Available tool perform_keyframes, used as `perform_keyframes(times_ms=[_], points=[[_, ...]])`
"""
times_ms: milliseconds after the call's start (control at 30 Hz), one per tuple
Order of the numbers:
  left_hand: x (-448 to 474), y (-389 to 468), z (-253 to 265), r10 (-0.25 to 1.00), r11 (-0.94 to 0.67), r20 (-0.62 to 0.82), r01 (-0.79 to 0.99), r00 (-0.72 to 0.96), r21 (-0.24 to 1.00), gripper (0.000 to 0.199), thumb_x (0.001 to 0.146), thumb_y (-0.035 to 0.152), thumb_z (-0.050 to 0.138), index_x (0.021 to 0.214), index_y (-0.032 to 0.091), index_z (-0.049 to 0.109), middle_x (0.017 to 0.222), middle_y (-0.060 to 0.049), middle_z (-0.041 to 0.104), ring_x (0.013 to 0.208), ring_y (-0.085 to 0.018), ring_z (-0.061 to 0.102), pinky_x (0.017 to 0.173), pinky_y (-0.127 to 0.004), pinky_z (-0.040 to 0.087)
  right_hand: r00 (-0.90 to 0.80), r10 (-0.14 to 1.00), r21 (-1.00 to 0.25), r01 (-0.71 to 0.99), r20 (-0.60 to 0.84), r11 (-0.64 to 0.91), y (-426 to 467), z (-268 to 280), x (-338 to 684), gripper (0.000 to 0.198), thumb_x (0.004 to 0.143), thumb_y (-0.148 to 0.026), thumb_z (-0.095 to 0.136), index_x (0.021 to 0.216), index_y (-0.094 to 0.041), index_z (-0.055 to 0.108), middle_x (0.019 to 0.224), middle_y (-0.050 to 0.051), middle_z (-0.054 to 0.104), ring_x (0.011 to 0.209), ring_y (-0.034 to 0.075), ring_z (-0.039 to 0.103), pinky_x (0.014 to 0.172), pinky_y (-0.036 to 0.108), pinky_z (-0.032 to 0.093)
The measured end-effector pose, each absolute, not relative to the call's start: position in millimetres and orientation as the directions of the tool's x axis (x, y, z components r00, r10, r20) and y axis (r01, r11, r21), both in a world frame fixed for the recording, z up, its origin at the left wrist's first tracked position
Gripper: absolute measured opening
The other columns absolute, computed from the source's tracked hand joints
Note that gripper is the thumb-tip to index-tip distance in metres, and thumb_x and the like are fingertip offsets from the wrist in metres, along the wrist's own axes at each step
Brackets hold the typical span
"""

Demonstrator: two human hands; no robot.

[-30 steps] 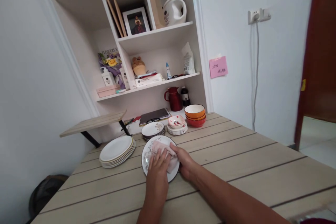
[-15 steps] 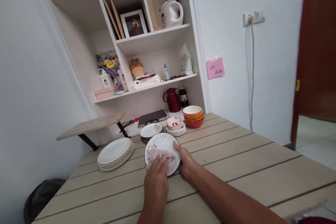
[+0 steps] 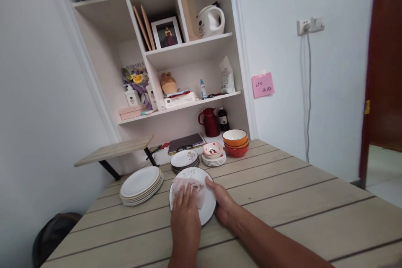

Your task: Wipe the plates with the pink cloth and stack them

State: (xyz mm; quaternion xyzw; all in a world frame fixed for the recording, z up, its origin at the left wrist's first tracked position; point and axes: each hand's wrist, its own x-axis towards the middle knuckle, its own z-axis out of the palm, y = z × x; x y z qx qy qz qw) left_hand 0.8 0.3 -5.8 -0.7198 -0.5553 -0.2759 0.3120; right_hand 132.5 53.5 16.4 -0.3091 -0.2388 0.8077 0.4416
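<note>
The white round plate with a dark rim and faint floral print [image 3: 201, 211] lies flat on the pale wooden slatted table [image 3: 282, 192], near its front-left part, just in front of the stacked crockery. The left hand [image 3: 186, 217] presses flat, fingers spread, on a pale pink crumpled cloth [image 3: 188, 186] lying on the plate; it grips nothing but the cloth beneath it. The right hand [image 3: 223, 205] clasps the plate's right rim, steadying it. Since a second ago the cloth has travelled from the plate's right-hand centre toward its far left portion, and the left hand has followed; the right hand has kept its hold. Judgement: wiping is under way, with the near right surface now uncovered. A stack of plain white plates [image 3: 141, 184] sits just left.
</note>
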Motion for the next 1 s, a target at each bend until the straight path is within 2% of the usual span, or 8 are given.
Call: perform_keyframes(times_ms=[167, 300, 400, 533, 633, 800, 1000], points=[[4, -2, -8, 0.594, -0.263, 0.739, 0.945, 0.318, -0.195, 0.048, 0.082, 0.003, 0.040, 0.122, 0.017, 0.063, 0.127, -0.007, 0.064, 0.119, -0.026, 0.057, 0.095, -0.043, 0.053, -0.400, 0.865, -0.632, -0.595, -0.302, -0.496, 59, 19, 140, 0.053, 0.087, -0.051, 0.050, 0.114, -0.008, 0.062, 0.097, 0.017, 0.075, 0.088, 0.026, 0.071, 0.088, 0.040, 0.052], [7, -3, -7, 0.598, -0.386, 0.709, 0.910, 0.373, -0.153, 0.050, 0.081, 0.002, 0.041, 0.123, 0.020, 0.062, 0.129, -0.004, 0.063, 0.124, -0.022, 0.054, 0.101, -0.041, 0.049, -0.422, 0.866, -0.635, -0.598, -0.269, -0.489, 59, 22, 145, 0.051, 0.089, -0.048, 0.047, 0.114, -0.006, 0.062, 0.101, 0.018, 0.074, 0.090, 0.025, 0.071, 0.089, 0.039, 0.051], [7, -2, -5, 0.624, -0.425, 0.681, 0.898, 0.383, -0.115, 0.054, 0.079, 0.000, 0.041, 0.124, 0.021, 0.061, 0.130, -0.004, 0.063, 0.125, -0.023, 0.053, 0.102, -0.044, 0.048, -0.437, 0.863, -0.654, -0.580, -0.253, -0.485, 57, 24, 146, 0.049, 0.088, -0.047, 0.051, 0.110, -0.006, 0.064, 0.100, 0.018, 0.075, 0.088, 0.026, 0.072, 0.089, 0.040, 0.051], [7, -3, 0, 0.674, -0.375, 0.659, 0.923, 0.334, -0.084, 0.054, 0.082, 0.001, 0.040, 0.127, 0.024, 0.059, 0.134, -0.004, 0.060, 0.130, -0.025, 0.049, 0.108, -0.057, 0.040, -0.448, 0.866, -0.685, -0.560, -0.224, -0.466, 52, 23, 142, 0.045, 0.086, -0.046, 0.057, 0.107, -0.008, 0.066, 0.101, 0.017, 0.075, 0.089, 0.026, 0.072, 0.090, 0.040, 0.051], [6, -5, 3, 0.682, -0.284, 0.689, 0.957, 0.245, -0.059, 0.055, 0.083, 0.001, 0.040, 0.129, 0.025, 0.057, 0.136, -0.004, 0.058, 0.131, -0.027, 0.047, 0.109, -0.060, 0.035, -0.456, 0.864, -0.694, -0.553, -0.211, -0.461, 48, 20, 136, 0.044, 0.085, -0.044, 0.059, 0.107, -0.008, 0.067, 0.101, 0.017, 0.075, 0.090, 0.026, 0.071, 0.090, 0.039, 0.050], [3, -4, 0, 0.639, -0.229, 0.737, 0.969, 0.219, -0.089, 0.051, 0.084, 0.003, 0.041, 0.128, 0.021, 0.059, 0.133, -0.006, 0.060, 0.126, -0.028, 0.051, 0.102, -0.050, 0.047, -0.451, 0.863, -0.666, -0.575, -0.228, -0.476, 48, 16, 130, 0.047, 0.085, -0.048, 0.055, 0.109, -0.009, 0.066, 0.104, 0.017, 0.074, 0.094, 0.026, 0.071, 0.091, 0.038, 0.050], [9, -6, -5, 0.597, -0.323, 0.741, 0.938, 0.307, -0.128, 0.047, 0.084, 0.006, 0.044, 0.123, 0.021, 0.063, 0.126, -0.006, 0.065, 0.120, -0.026, 0.057, 0.097, -0.044, 0.052, -0.430, 0.865, -0.620, -0.613, -0.260, -0.491, 58, 18, 139, 0.051, 0.089, -0.051, 0.046, 0.113, -0.008, 0.063, 0.100, 0.017, 0.075, 0.093, 0.025, 0.071, 0.089, 0.038, 0.051]])
